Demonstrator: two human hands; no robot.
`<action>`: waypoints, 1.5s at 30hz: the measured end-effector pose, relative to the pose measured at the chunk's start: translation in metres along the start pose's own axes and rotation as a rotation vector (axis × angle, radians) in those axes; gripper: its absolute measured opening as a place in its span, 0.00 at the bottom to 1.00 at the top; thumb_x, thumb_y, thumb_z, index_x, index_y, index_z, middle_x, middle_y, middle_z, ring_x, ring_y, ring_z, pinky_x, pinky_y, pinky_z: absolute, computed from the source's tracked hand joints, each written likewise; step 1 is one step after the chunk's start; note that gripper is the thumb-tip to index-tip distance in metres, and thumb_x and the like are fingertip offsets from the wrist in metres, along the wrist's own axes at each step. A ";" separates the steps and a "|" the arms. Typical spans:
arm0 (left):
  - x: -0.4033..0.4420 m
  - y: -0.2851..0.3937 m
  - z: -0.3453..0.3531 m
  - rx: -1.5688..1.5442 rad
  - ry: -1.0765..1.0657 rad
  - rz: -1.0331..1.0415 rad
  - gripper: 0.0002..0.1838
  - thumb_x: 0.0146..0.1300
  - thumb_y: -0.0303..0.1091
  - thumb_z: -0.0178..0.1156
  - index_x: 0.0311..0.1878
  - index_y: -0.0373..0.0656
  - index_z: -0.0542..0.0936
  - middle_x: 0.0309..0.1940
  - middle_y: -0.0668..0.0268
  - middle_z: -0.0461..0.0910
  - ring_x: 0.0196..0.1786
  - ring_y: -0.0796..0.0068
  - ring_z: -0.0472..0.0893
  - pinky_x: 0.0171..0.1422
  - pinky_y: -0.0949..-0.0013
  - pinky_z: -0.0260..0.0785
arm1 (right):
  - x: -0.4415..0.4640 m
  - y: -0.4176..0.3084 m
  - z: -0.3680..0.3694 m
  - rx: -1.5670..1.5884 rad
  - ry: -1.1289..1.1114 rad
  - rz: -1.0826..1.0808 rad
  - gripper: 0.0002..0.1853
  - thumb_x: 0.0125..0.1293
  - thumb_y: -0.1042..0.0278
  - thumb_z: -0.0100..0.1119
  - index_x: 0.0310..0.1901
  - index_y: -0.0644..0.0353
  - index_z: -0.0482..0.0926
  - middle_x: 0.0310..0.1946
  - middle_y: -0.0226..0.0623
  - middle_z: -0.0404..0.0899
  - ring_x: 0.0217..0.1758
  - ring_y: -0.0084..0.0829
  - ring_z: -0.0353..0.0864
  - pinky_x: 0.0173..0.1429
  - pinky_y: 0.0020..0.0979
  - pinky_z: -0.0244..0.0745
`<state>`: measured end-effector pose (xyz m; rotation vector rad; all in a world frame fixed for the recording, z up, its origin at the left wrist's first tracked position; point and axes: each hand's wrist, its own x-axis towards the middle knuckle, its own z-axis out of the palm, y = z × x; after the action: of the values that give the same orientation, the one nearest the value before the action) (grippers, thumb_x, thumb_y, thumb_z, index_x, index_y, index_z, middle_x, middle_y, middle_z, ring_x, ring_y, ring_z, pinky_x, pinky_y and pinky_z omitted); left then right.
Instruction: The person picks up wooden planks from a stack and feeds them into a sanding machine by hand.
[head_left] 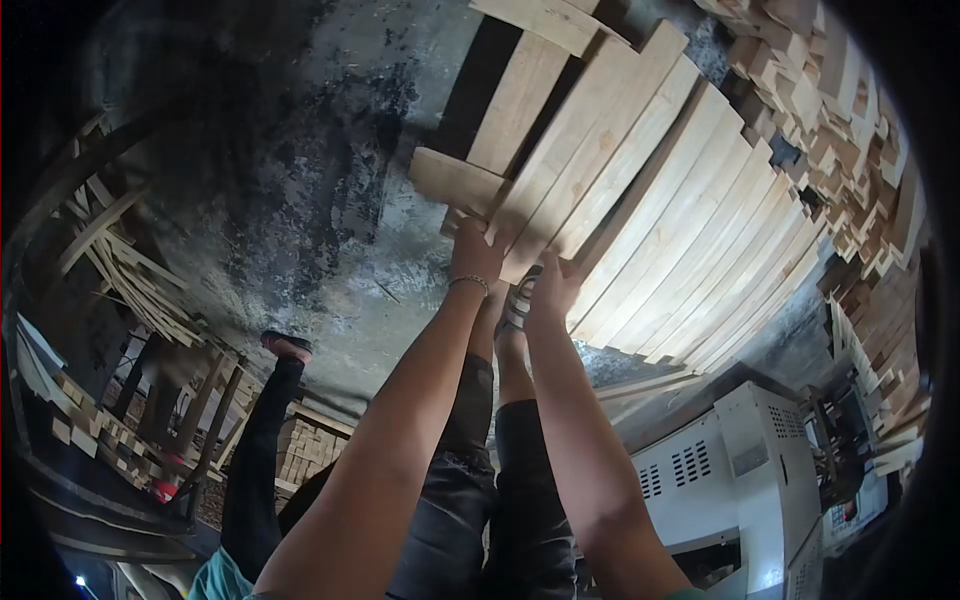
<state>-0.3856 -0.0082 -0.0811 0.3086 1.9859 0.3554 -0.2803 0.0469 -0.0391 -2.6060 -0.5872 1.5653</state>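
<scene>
Pale wooden boards [590,150] lie side by side in a row on the floor ahead of me, their near ends toward my feet. My left hand [478,252], with a bracelet at the wrist, is closed around the near end of a board, beside a short crosspiece [455,180]. Just to the right, my right hand [552,290] grips the near end of the boards, thumb on top. The undersides of both hands' fingers are hidden. A sandalled foot [517,300] shows between my forearms.
Stacked wood blocks [840,130] rise at the right. A white machine housing [700,470] with vent slots stands at lower right. Another person's dark-trousered leg [255,450] is at my left. Thin wood strips [145,285] and a rack [205,430] sit farther left on the stained floor [300,170].
</scene>
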 end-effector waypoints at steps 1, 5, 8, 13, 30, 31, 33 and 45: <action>0.000 -0.009 0.004 -0.057 0.030 0.048 0.30 0.64 0.51 0.60 0.56 0.33 0.66 0.48 0.43 0.76 0.54 0.46 0.77 0.57 0.55 0.70 | -0.005 -0.005 0.000 -0.181 0.111 -0.283 0.32 0.58 0.61 0.65 0.61 0.66 0.66 0.52 0.46 0.73 0.58 0.40 0.70 0.60 0.44 0.66; -0.011 0.015 -0.034 -0.113 -0.307 -0.095 0.26 0.62 0.42 0.63 0.58 0.38 0.67 0.53 0.53 0.77 0.57 0.54 0.77 0.61 0.59 0.69 | 0.017 -0.024 -0.001 -0.557 0.253 -0.971 0.42 0.60 0.51 0.66 0.68 0.66 0.57 0.63 0.55 0.67 0.66 0.53 0.62 0.71 0.53 0.54; -0.007 -0.057 -0.006 0.282 0.050 0.646 0.37 0.45 0.44 0.71 0.61 0.47 0.71 0.58 0.55 0.72 0.64 0.53 0.70 0.65 0.56 0.67 | 0.063 -0.020 0.019 -0.822 0.386 -1.103 0.40 0.59 0.47 0.66 0.64 0.65 0.61 0.47 0.45 0.69 0.53 0.41 0.66 0.58 0.45 0.60; -0.058 0.040 -0.138 0.640 -0.291 0.456 0.15 0.64 0.40 0.49 0.39 0.39 0.80 0.40 0.51 0.81 0.47 0.50 0.81 0.51 0.53 0.74 | 0.067 -0.040 0.020 -1.142 0.478 -0.919 0.39 0.52 0.36 0.66 0.57 0.58 0.69 0.27 0.37 0.72 0.29 0.37 0.77 0.32 0.42 0.75; -0.409 0.045 -0.240 -0.198 -0.166 -0.200 0.40 0.70 0.65 0.38 0.39 0.32 0.80 0.25 0.54 0.81 0.21 0.59 0.83 0.24 0.59 0.78 | -0.146 -0.083 -0.240 -0.173 -0.557 -0.191 0.42 0.54 0.40 0.61 0.70 0.31 0.54 0.59 0.36 0.64 0.50 0.44 0.68 0.44 0.57 0.65; -0.430 0.035 -0.237 -0.241 -0.149 -0.272 0.40 0.69 0.66 0.38 0.38 0.32 0.81 0.24 0.55 0.80 0.21 0.59 0.82 0.23 0.59 0.77 | -0.199 -0.085 -0.255 -0.198 -0.520 -0.175 0.39 0.54 0.35 0.59 0.67 0.29 0.57 0.57 0.36 0.65 0.48 0.42 0.70 0.42 0.52 0.69; -0.464 -0.005 -0.223 -0.328 -0.099 -0.395 0.40 0.69 0.67 0.38 0.34 0.33 0.80 0.23 0.56 0.79 0.20 0.59 0.82 0.22 0.61 0.76 | -0.253 -0.081 -0.286 -0.157 -0.579 -0.118 0.41 0.51 0.42 0.60 0.68 0.30 0.57 0.54 0.36 0.61 0.46 0.43 0.70 0.42 0.48 0.69; -0.599 -0.135 -0.185 -0.321 0.068 -0.523 0.36 0.70 0.65 0.39 0.53 0.40 0.78 0.26 0.60 0.80 0.20 0.68 0.82 0.23 0.67 0.75 | -0.160 0.059 -0.393 0.005 -0.690 0.049 0.38 0.55 0.36 0.59 0.65 0.44 0.65 0.45 0.37 0.71 0.38 0.33 0.77 0.33 0.30 0.75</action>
<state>-0.3091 -0.3745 0.4397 -0.4259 1.9522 0.3394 0.0077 -0.0019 0.2741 -2.0330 -0.5357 2.4743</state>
